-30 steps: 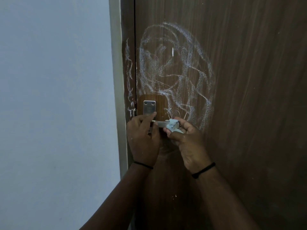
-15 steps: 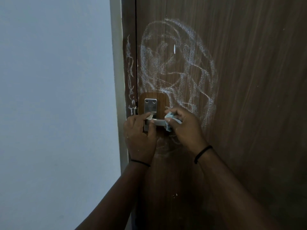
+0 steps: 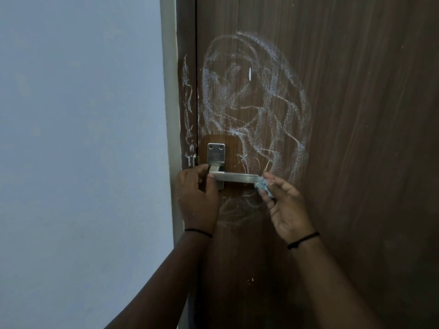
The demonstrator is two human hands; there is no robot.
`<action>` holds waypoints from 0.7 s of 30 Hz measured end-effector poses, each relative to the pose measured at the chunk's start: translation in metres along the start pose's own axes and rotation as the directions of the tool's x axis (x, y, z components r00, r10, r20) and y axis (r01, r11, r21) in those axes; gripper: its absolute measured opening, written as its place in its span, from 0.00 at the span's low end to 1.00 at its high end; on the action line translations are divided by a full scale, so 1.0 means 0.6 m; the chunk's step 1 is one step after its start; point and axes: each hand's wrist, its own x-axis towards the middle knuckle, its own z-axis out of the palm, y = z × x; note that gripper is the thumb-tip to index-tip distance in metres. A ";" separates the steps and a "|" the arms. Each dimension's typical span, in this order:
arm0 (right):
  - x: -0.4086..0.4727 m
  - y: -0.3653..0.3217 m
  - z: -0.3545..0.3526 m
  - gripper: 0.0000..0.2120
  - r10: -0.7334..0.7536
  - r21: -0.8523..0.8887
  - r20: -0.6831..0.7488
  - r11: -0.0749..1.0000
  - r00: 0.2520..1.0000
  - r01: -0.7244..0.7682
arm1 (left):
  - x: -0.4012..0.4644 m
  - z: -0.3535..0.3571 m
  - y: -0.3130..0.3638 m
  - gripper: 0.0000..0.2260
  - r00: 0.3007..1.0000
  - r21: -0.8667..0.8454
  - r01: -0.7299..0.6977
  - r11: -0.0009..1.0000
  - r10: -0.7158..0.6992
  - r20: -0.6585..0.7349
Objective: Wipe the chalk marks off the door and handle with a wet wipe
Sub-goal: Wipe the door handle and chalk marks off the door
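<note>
Left hand (image 3: 198, 200) grips the pivot end of the metal door handle (image 3: 235, 178), thumb lying along its top edge. Right hand (image 3: 285, 210) pinches a crumpled wet wipe (image 3: 262, 186) between its fingertips, the wipe touching the handle's free end. Chalk marks (image 3: 251, 103) cover the brown door (image 3: 356, 138) above both hands, with fainter scribbles between and below them; further strokes run down the door frame (image 3: 187, 103) above the left hand. Each wrist bears a thin black band.
</note>
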 end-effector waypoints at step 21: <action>-0.023 0.113 0.135 0.07 0.094 0.055 -0.088 0.994 0.992 -0.089 | -0.019 -0.015 -0.002 0.10 0.885 -0.224 0.454 0.862 -0.409 0.221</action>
